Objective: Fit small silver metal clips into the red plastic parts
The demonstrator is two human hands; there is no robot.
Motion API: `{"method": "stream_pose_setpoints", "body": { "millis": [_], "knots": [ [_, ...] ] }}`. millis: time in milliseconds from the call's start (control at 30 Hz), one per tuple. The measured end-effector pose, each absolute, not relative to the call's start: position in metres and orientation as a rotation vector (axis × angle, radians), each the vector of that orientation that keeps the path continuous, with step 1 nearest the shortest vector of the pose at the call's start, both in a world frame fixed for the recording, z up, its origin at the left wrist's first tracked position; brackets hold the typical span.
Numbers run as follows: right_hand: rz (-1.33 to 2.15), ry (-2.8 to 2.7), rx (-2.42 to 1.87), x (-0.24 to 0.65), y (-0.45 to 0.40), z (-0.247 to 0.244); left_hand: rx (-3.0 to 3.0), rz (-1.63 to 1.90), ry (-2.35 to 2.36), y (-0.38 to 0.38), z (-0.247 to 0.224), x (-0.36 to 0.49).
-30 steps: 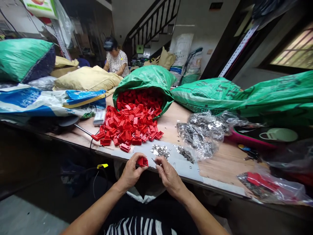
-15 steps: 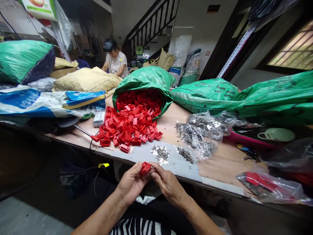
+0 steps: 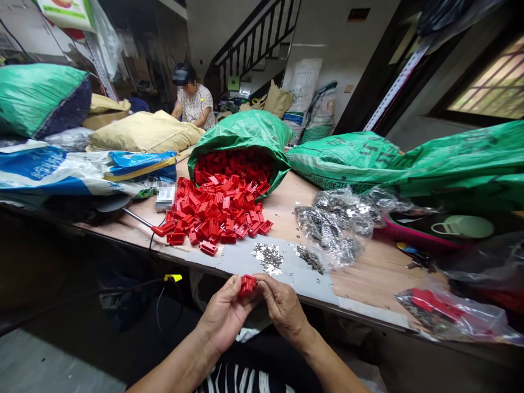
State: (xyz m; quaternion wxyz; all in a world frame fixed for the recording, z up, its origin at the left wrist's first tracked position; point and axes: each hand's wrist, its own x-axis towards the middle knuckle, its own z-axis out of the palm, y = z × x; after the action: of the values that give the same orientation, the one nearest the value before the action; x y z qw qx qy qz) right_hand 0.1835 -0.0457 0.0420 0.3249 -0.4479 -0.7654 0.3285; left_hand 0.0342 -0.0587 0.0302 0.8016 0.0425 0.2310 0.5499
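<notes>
A small red plastic housing (image 3: 248, 285) is gripped between the thumb and fingers of my left hand (image 3: 223, 314), just in front of the table edge. My right hand (image 3: 284, 308) is closed in a pinch at the housing's right side; whatever its fingertips hold is hidden or too small to name. Beyond the hands, a heap of loose red housings (image 3: 216, 213) spills out of a green woven sack (image 3: 245, 128). Close to the table edge lie a pile of shiny flat metal pieces (image 3: 268, 257) and a smaller pile of darker metal pieces (image 3: 310, 258).
Clear plastic bags of metal parts (image 3: 335, 229) lie right of the piles. Further right are a pink tray (image 3: 409, 232) with a pale green cup (image 3: 466, 225) and a bag with red parts (image 3: 454, 311). Green sacks (image 3: 368, 158) line the back. A co-worker (image 3: 196, 103) sits beyond.
Both hands have shifted slightly right and down with the red housing. The housing is turned a little, and the right fingers have moved slightly at its side.
</notes>
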Motion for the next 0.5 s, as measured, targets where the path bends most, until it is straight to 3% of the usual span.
{"method": "stream_pose_setpoints", "body": {
  "millis": [167,500],
  "knots": [
    [0.982,-2.022,-1.192,0.183,-0.042,0.040,0.141,1.167,0.543,-0.059,0.020,0.028],
    [0.755,-2.182,-1.325,0.165,-0.018,0.030,0.652,1.191,1.145,-0.059,-0.055,0.002]
  ]
}}
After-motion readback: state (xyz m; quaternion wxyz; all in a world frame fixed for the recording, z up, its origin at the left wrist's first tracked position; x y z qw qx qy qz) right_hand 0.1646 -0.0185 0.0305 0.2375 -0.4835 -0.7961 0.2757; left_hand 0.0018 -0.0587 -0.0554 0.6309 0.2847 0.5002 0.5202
